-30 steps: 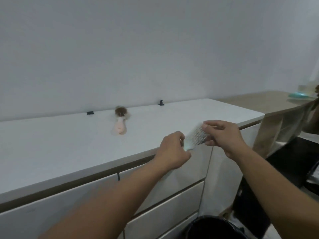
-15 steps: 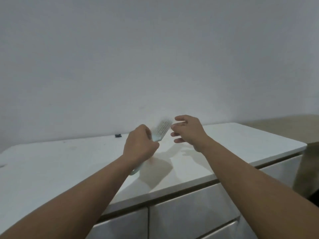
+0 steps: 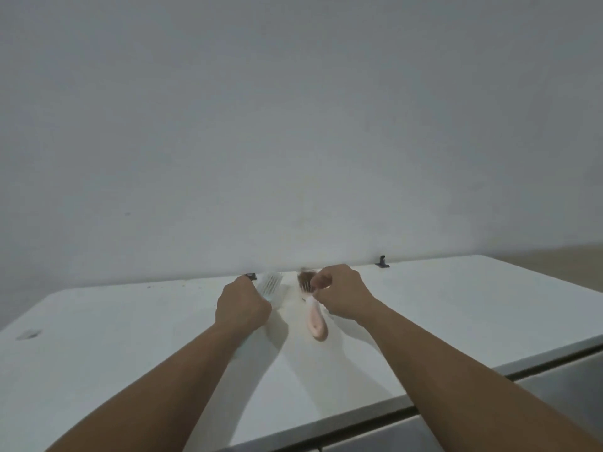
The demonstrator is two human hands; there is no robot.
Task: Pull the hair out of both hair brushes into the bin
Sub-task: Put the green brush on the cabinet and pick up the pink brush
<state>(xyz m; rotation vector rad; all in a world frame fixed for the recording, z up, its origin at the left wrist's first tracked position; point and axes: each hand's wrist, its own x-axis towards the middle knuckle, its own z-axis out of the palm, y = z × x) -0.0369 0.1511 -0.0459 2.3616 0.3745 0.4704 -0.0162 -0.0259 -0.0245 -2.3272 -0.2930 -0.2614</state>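
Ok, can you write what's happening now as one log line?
left hand: holds pale brush | right hand: closing on pink brush | hair: still in pink brush | bin: unseen

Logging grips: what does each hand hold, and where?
Left hand: white brush, by its handle. Right hand: pink brush, at its neck.

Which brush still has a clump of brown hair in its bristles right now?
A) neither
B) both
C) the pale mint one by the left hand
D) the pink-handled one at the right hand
D: the pink-handled brush shows a brown tuft at its head, where the right hand is closing on it, while the pale mint brush in the left hand shows clean pale bristles.
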